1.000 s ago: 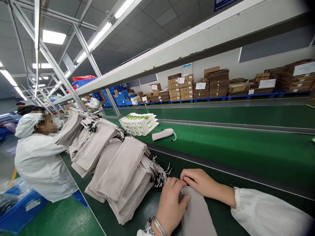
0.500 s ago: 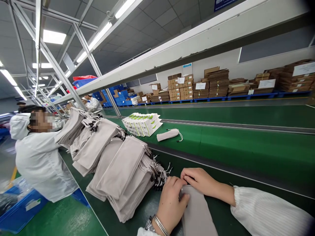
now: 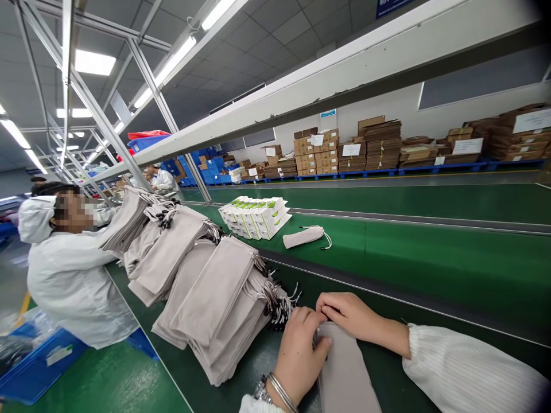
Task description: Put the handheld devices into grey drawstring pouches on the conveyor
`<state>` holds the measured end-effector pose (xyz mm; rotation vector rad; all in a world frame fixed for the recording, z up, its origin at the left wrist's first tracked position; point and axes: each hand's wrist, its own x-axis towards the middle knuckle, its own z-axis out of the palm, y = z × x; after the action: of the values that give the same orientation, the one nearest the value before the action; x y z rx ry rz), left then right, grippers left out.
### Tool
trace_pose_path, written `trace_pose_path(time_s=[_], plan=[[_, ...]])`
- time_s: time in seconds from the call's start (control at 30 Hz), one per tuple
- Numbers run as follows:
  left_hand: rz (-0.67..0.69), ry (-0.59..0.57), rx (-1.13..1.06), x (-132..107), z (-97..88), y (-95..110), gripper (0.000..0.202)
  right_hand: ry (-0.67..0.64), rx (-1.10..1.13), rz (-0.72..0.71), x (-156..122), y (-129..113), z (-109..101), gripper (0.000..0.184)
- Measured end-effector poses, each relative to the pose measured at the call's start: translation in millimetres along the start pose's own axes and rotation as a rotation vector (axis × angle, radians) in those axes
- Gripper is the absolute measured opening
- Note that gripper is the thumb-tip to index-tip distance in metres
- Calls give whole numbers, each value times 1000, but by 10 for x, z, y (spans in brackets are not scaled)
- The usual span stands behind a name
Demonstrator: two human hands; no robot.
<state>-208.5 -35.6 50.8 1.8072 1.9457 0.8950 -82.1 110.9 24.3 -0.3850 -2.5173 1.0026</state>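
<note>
A beige drawstring pouch lies flat on the dark green worktop in front of me. My left hand, with a watch and bangles at the wrist, is closed at the pouch's upper left corner, thumb bent over the cloth. Across the top edge, my right hand pinches the same end, its fingertips meeting those of the left. The fingers hide the pouch's mouth and any cord there. Just left of my hands rises a big pile of similar beige pouches, their white cords and black ends bunched toward the belt.
Beyond the worktop runs a green conveyor belt. It carries a block of white-and-green boxes and one filled pouch. A co-worker in white stands at the left beside a blue bin. A white beam crosses overhead.
The boxes and the filled pouch have shifted rightward along with the belt. Both my hands and the pouch they hold have stayed almost still.
</note>
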Motion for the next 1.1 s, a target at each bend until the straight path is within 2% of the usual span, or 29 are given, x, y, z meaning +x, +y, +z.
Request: trace_pose_path(time_s=[1.1], plan=[[2,-29,5,1,-24,-1,34,0,0,-4,7,-16,-12,18]])
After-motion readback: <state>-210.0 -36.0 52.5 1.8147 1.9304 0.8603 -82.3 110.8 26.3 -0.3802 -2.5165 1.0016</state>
